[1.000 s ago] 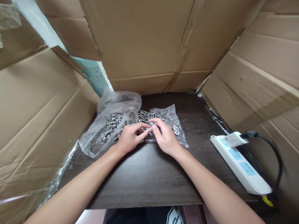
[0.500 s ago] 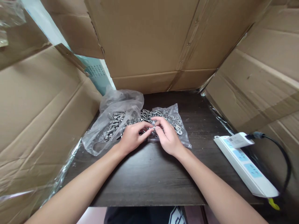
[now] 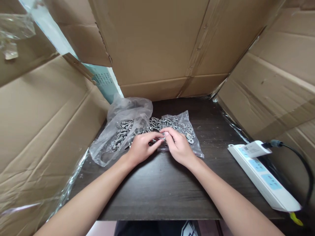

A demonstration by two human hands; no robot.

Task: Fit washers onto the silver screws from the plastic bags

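Observation:
My left hand [image 3: 143, 146] is closed in a pinch on a small silver bolt [image 3: 162, 138], gripping it between thumb and index finger. From the other side, my right hand [image 3: 177, 144] pinches a small metal piece at the bolt's right end. Fingertips cover most of that piece, so I cannot tell whether it is a nut or a washer. Behind my left hand, a pile of bolts [image 3: 123, 131] lies in and around a clear plastic bag [image 3: 101, 153]. Loose washers [image 3: 191, 141] and more small hardware rest on a flat plastic bag [image 3: 199, 152] beyond my right hand.
A white power strip [image 3: 267, 178] with a plugged-in white adapter [image 3: 256, 149] and black cable [image 3: 301, 160] lies on the right of the dark table [image 3: 157, 190]. Cardboard walls [image 3: 157, 42] enclose the back and both sides.
The view has shifted slightly. Both hands stay together at the bolt, and my right thumb and fingers have shifted over its end, covering more of the small piece there.

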